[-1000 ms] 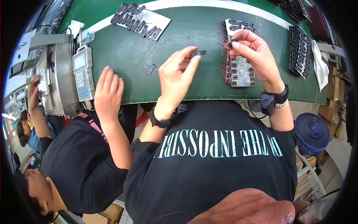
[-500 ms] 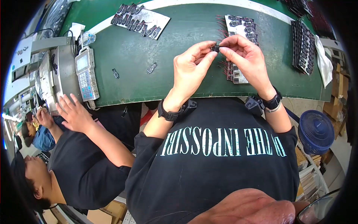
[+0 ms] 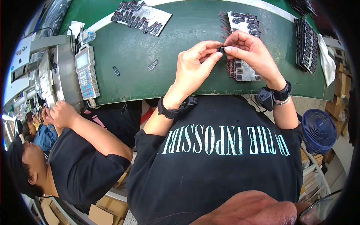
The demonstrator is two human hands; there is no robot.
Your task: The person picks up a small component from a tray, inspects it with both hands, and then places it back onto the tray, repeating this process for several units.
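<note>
Over the green table [image 3: 180, 37], a small black electronic part [image 3: 221, 49] sits between the fingertips of both my hands. My left hand [image 3: 195, 63] pinches it from the left, and my right hand [image 3: 254, 54] closes on it from the other side. My fingers cover most of the part. Beneath and beyond my right hand lies a white board [image 3: 249, 75] carrying rows of black parts with thin red wires. Two loose black parts, a nearer-left one [image 3: 116, 71] and one closer to my left hand [image 3: 152, 65], rest on the table.
Another white board [image 3: 162, 18] with black parts lies at the far left. A stack of loaded boards [image 3: 306, 47] and a white cloth [image 3: 327, 62] are at the right. A keypad controller [image 3: 86, 73] adjoins a machine, with a co-worker [image 3: 86, 168] seated there. A blue fan [image 3: 318, 131] stands right.
My hands have shifted slightly right, still pinching the black part. The co-worker's outspread hand has drawn down from the machine and curled up.
</note>
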